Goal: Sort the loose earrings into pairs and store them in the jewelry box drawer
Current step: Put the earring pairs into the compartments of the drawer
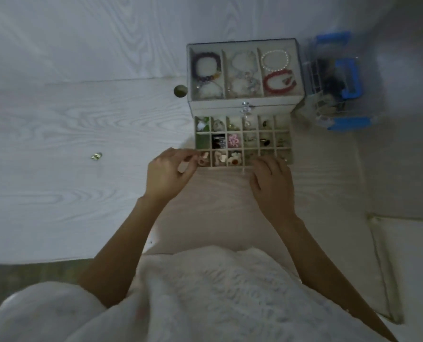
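We pinch a small pale earring (pixel 182 166) in our left hand (pixel 167 172) beside the beige gridded jewelry box drawer (pixel 243 141) | right hand (pixel 271 180) rests flat-fingered on its front edge | most compartments filled | one green earring (pixel 96 156) left on the white wood-grain table (pixel 57 124).

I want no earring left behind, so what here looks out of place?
One small greenish earring lies alone on the white floor, well left of the open drawer and apart from both hands. Everything else small sits in compartments.
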Action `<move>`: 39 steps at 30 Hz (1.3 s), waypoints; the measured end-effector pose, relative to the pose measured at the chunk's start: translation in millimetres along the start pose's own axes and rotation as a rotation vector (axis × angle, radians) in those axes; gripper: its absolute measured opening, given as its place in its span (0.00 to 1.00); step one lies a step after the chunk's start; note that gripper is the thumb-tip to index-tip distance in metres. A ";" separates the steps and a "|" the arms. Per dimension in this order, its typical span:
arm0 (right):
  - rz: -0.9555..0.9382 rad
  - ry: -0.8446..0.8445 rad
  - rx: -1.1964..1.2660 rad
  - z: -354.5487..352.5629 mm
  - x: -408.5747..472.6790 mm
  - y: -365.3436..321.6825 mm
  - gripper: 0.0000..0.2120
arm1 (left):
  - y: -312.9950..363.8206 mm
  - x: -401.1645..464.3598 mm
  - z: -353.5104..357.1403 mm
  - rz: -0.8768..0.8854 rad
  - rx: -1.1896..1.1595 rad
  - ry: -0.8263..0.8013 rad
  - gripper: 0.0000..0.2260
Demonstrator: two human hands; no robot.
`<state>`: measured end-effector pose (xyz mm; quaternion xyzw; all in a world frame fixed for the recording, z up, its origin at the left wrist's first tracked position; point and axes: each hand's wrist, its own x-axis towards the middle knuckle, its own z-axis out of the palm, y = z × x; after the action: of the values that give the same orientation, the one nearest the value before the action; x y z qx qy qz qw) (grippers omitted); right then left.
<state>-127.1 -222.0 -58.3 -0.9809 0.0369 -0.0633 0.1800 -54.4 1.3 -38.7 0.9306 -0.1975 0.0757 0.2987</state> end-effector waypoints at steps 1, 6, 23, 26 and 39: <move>-0.038 -0.025 -0.002 3.4 0.7 -5.2 0.15 | -12.2 -6.2 -4.6 -0.096 -0.006 -0.010 0.09; -0.276 -0.073 0.066 34.3 20.6 -71.6 0.13 | -90.4 -34.1 -40.2 -0.502 0.016 0.116 0.11; -0.193 -0.226 -0.078 57.0 36.2 -133.1 0.19 | -156.7 -19.5 -74.3 -0.633 0.031 -0.070 0.06; -0.205 -0.221 -0.036 57.4 33.8 -128.7 0.19 | -147.8 -17.7 -67.7 -0.530 0.009 -0.189 0.05; -0.143 -0.184 -0.213 50.1 27.3 -117.8 0.23 | -120.3 -13.8 -43.4 -0.356 0.037 -0.159 0.05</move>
<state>-87.4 -97.2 -59.6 -0.9963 -0.0433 0.0183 0.0724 -18.3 120.7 -70.4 0.9593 -0.0515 -0.0483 0.2736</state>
